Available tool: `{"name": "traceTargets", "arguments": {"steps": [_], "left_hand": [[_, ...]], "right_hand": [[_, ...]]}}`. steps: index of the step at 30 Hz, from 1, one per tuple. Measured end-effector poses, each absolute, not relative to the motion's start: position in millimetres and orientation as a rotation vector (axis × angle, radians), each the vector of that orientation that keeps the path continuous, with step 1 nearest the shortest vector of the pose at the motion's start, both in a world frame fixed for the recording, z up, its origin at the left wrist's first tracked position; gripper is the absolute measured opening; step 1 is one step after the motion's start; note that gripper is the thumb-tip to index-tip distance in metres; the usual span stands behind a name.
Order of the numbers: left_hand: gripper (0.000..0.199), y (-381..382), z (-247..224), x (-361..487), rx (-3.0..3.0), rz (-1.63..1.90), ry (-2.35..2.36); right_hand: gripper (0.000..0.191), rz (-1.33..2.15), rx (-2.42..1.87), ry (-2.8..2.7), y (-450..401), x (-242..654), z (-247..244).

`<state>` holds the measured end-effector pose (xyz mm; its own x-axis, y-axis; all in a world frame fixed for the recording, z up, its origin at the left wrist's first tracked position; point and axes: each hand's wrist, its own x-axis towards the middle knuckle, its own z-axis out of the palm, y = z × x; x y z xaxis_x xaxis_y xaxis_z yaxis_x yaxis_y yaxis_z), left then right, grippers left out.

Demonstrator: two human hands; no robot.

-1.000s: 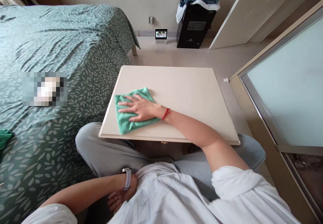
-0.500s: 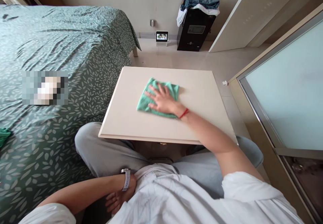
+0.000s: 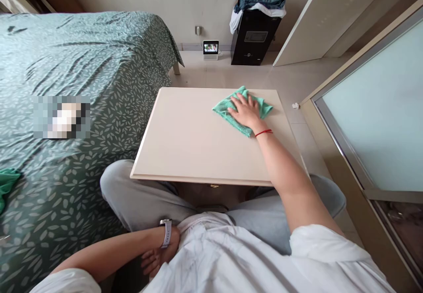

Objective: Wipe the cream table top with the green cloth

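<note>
My right hand (image 3: 245,110) lies flat on a green cloth (image 3: 228,108), its fingers spread. It presses the cloth against the far right part of a small cream table (image 3: 185,139); the cloth's edges stick out around the hand. A red string (image 3: 263,132) circles the right wrist. My left hand (image 3: 160,255) rests by my lap at the lower left, palm partly turned up and fingers loosely bent, with nothing seen in it. Its thumb side is hidden against my shirt. A watch with a pale strap (image 3: 167,233) is on that wrist.
Left of the table stands a bed with a leaf-patterned green cover (image 3: 109,72), bearing another green cloth (image 3: 8,183) and a blurred-out object (image 3: 64,119). A small screen (image 3: 210,50) and a black safe (image 3: 254,37) with folded clothes stand by the wall. A frosted-glass panel (image 3: 380,108) is at right.
My right hand has slid the green cloth from the middle of the tabletop to the right and away from me. The left hand has stayed by my lap.
</note>
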<state>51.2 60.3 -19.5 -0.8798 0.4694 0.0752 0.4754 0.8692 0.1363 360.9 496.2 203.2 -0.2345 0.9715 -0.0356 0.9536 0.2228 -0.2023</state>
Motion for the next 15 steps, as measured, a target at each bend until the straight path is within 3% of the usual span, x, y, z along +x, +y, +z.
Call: {"name": "traceTargets", "arguments": {"steps": [5,12,15], "left_hand": [[0.09,57,-32,50,0.053,-0.431,-3.065],[0.085,57,-37,47,-0.078,-0.258,-3.155],[0.085,58,-28,48,-0.18,-0.284,-3.135]], "right_hand": [[0.086,0.245,-1.854,-2.381,475,356,197],[0.079,0.377,-0.833,-2.925,369,310,195],[0.073,0.429,-0.807,-2.921,372,322,196]]}}
